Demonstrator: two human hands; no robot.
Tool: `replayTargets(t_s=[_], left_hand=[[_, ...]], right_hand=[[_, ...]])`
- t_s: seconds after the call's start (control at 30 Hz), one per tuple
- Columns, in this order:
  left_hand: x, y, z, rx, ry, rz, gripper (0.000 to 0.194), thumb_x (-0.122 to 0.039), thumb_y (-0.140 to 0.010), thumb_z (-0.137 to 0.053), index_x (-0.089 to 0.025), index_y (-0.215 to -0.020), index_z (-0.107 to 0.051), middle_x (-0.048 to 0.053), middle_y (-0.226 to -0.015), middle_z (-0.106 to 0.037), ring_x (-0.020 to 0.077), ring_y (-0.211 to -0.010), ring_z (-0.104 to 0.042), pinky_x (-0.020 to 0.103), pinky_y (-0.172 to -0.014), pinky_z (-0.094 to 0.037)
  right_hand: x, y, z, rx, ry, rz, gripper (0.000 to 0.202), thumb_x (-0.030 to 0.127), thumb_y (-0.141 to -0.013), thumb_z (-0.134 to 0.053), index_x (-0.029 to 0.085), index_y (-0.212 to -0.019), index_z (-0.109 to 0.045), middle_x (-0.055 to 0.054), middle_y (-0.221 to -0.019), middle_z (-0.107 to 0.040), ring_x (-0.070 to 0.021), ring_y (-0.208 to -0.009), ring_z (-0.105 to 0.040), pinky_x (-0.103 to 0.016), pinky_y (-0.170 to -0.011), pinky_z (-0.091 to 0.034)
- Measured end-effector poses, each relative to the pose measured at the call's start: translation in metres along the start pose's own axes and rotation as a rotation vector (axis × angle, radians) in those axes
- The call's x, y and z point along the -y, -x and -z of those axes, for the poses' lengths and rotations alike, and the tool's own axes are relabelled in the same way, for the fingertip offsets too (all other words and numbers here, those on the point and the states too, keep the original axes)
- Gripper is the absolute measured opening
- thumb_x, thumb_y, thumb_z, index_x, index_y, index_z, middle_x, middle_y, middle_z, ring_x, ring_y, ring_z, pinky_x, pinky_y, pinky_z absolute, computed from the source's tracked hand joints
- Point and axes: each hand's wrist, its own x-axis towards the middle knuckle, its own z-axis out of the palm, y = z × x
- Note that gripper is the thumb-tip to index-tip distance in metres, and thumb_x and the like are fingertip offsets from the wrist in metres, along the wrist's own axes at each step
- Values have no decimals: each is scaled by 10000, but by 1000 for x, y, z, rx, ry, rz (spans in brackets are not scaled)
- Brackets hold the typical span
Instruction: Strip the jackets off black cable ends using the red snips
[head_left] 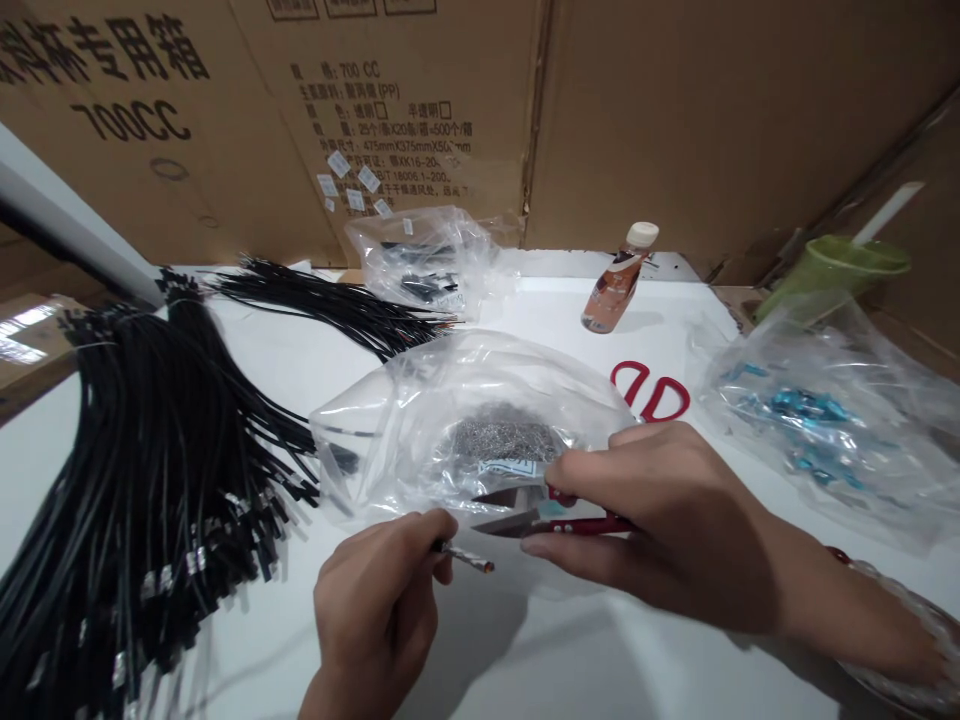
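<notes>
Pinched in my left hand (382,600) is the end of a black cable (469,557), its silvery foil-wrapped tip pointing to the right. My right hand (645,510) is closed around small red-handled thread snips (517,510). The snips' two blades are spread apart, just above and beyond the cable tip, and do not touch it. Right behind them lies a clear plastic bag (390,400) with a heap of small grey metal pieces (499,438) and a label inside. The rest of the held cable is hidden by my left hand.
Bundles of black cables (135,450) cover the left side, with more loose cables (322,300) behind. Red-handled scissors (660,395), a drink bottle (619,280), a bag of blue pieces (814,410) and a green cup (825,265) stand or lie right. Cardboard boxes (637,120) wall the back.
</notes>
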Motion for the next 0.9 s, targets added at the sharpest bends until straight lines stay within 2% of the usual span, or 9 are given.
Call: replayTargets(t_s=[0.1,0.23,0.37,0.43,0.53,0.67,0.9], left_hand=[[-2,1,-1,-7,16,46,262,16,-812,-438,-209,-889,-548,-97,-543,-559,30,-454,-549,129,-492,-390],[-7,3,-6,-66,52,159,232,-33,-853,-426,-239,-812,-524,-104,-553,-568,44,-431,-517,162,-510,-407],[-18,4,-14,-167,104,302,227,-54,-882,-425,-242,-801,-521,-105,-532,-550,56,-418,-477,176,-488,-385],[-25,4,-19,-220,194,390,205,-120,-939,-420,-244,-809,-520,-102,-516,-531,62,-400,-453,179,-460,-374],[-31,5,-24,-236,318,480,250,-319,-996,-418,-239,-788,-531,-86,-498,-509,70,-376,-413,196,-425,-356],[-33,7,-26,-226,380,548,400,-443,-982,-436,-211,-668,-524,-54,-465,-502,78,-377,-414,214,-400,-340],[-37,9,-28,-244,464,589,392,-433,-978,-458,-206,-673,-552,-54,-497,-501,65,-393,-405,194,-386,-319]], right_hand=[[3,-1,-3,-24,88,48,371,438,-964,-543,202,-687,-471,72,-525,-517,-94,-456,-387,-259,-501,-237],[9,-3,-9,-17,99,82,431,472,-1016,-423,204,-685,-483,88,-523,-547,-87,-401,-394,-278,-486,-239],[10,-6,-25,-164,7,100,527,534,-1031,-330,194,-661,-488,78,-511,-524,-75,-417,-421,-250,-482,-283],[10,-6,-34,-245,-13,114,540,523,-1034,-338,188,-635,-483,74,-494,-507,-69,-422,-434,-234,-482,-300],[10,-8,-40,-310,55,143,549,476,-1048,-333,187,-602,-470,72,-482,-492,-70,-416,-435,-235,-470,-299],[12,-9,-39,-348,168,189,561,424,-1065,-301,190,-580,-458,78,-462,-466,-79,-396,-406,-251,-458,-285],[10,-7,-41,-351,231,197,550,403,-1064,-295,197,-583,-462,78,-467,-468,-89,-402,-411,-260,-459,-291]])
